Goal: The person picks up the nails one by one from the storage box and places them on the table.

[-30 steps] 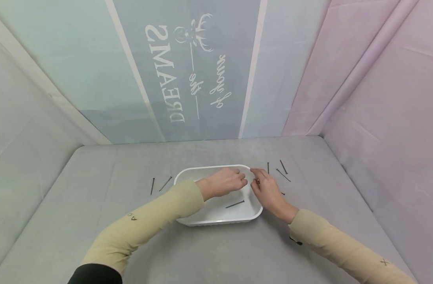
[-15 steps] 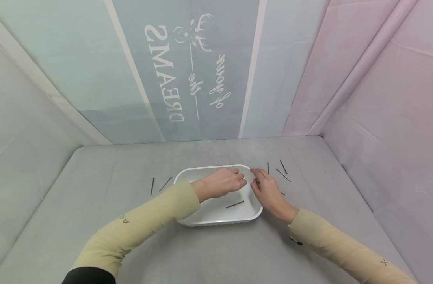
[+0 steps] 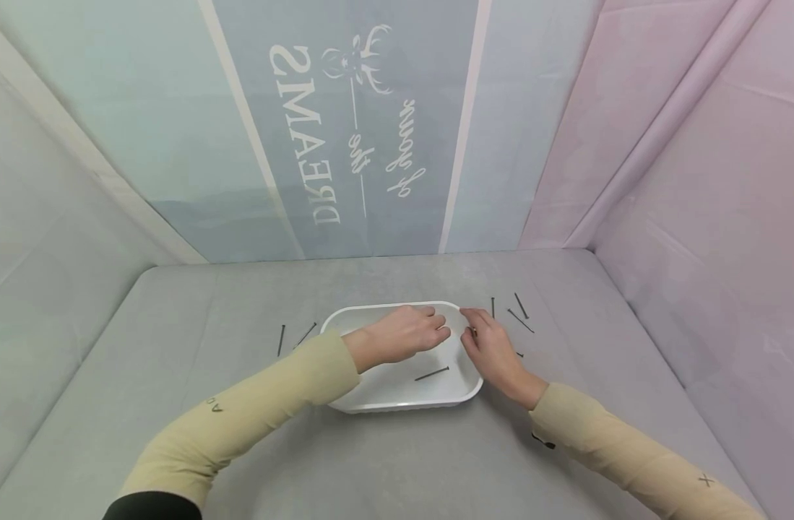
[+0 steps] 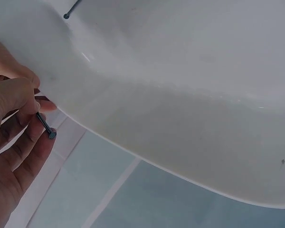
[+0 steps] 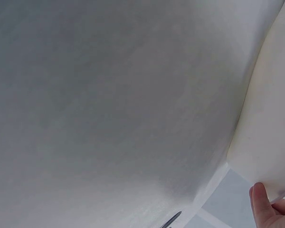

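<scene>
A white rectangular tray (image 3: 406, 406) with rounded corners lies on the grey surface. My left hand (image 3: 403, 336) is over it, back of the hand upward. In the left wrist view, its thumb and fingers pinch a nail (image 4: 46, 126), whose head sticks out past the fingertips. My right hand (image 3: 496, 354) is at the tray's far right corner, fingertips on the rim; the right wrist view has its fingers (image 5: 261, 197) against the tray's wall. The two hands are close together. Another nail (image 3: 432, 373) lies in the tray, below the left hand.
Two nails (image 3: 282, 339) lie left of the tray, one partly covered by the left sleeve. Several more nails (image 3: 521, 320) are scattered to the right, beyond my right hand. Fabric walls (image 3: 397, 144) stand behind and on both sides.
My left hand and forearm have drifted slightly left and toward me above the tray. The right hand and the nails on the surface have stayed in place.
</scene>
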{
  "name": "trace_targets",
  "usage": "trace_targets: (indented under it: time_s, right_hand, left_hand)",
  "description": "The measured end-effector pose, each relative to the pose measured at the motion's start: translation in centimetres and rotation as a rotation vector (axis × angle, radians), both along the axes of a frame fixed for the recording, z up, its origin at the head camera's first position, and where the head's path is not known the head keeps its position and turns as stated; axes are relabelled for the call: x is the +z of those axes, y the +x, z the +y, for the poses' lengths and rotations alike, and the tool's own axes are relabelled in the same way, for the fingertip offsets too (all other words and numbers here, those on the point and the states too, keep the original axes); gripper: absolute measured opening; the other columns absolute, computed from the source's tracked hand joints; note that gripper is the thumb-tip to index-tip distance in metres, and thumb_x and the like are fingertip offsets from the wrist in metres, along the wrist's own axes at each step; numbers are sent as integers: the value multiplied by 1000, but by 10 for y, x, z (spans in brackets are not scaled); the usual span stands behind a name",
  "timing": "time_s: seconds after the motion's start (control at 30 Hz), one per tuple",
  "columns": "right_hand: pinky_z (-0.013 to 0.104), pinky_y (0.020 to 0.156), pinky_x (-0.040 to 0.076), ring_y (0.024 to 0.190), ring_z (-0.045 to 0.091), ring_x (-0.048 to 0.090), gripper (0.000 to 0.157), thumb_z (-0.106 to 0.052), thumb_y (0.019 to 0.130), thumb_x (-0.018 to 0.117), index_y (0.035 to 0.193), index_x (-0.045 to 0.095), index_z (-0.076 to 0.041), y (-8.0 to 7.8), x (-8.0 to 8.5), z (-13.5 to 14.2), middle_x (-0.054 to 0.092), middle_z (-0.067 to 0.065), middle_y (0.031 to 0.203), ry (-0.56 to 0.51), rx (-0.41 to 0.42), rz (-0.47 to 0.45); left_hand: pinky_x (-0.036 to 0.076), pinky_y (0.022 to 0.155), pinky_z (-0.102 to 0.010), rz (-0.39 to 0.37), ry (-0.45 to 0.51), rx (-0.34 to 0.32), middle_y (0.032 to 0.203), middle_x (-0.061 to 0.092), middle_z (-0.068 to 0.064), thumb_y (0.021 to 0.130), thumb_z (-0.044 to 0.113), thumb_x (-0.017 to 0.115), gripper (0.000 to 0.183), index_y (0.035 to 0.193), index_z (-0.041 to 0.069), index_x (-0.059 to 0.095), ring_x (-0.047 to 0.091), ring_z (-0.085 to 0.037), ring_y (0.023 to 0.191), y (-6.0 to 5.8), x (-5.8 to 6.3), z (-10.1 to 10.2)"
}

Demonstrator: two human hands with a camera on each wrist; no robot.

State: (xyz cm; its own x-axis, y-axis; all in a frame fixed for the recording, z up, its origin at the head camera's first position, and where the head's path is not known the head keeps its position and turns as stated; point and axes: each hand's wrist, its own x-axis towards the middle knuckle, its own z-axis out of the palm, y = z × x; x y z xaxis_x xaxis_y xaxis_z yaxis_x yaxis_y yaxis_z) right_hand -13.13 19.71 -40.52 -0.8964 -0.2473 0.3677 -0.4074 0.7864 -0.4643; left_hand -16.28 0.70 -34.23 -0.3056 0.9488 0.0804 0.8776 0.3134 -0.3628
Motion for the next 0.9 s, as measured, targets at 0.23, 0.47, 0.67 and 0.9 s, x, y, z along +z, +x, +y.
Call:
trace_targets:
  time_s: [0.23,0.47,0.67,0.9]
  right_hand:
    - [22,59,50,75,14,56,35,1,84,50,119,52,6,0,1,0,56,17,112,3,-9,-19]
    - [21,59,50,75,14,56,35,2,84,51,119,52,6,-1,0,1,56,17,112,7,-5,-15]
    - [22,59,50,75,14,56,34,2,84,51,118,53,6,-1,0,0,56,17,111,0,-3,-10]
    - [23,63,51,79,17,58,35,2,84,51,119,52,6,0,0,0,55,17,113,1,-11,-17]
  left_hand:
    - [37,47,-20,10,17,10,73,49,4,80,-3,55,18,81,15,53,48,-13,66,-1,3,-5]
    - [30,43,-21,-14,39,35,71,48,3,81,-5,51,19,80,13,52,46,-13,64,-2,6,-9]
    - [34,44,-20,-22,65,38,73,50,3,83,-3,54,15,84,13,54,47,-13,65,-2,11,-13]
    - [37,44,-21,-28,76,67,75,52,2,84,0,56,13,88,11,57,48,-13,65,-3,13,-20]
